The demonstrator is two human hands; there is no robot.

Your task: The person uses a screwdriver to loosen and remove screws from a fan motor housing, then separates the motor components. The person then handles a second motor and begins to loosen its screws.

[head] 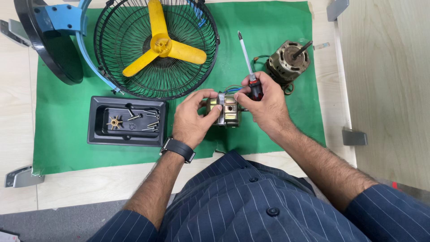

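Seen from above, over a pale worktop (112, 183) covered by a green mat (277, 27). Left hand (191, 120) wrapped round the left end of a small brass-coloured fan motor (227, 112), fingers (207, 95) curled and closed on its metal housing, thumb at the near edge. Black wristwatch (178, 149) on that wrist. Right hand (264, 105) pressed against the motor's right side, fingers closed round the black-and-red handle of a screwdriver (249, 67), shaft angled up and away to the left with the tip pointing toward the mat's far edge. Motor held just above the mat, near its front edge, between both hands, with thin coloured wires showing behind it.

Beyond the right hand, a second, darker motor (286, 60) lying on the mat, shaft tilted up to the right. Far left of centre, a black wire fan guard (130, 40) with a yellow three-blade propeller (163, 45) resting inside. Beside that, a black round base (51, 45) with a blue bracket. Left of the left hand, a black rectangular tray (96, 130) holding loose screws and a small gold toothed part. Striped dark-blue shirt along the bottom of the view.
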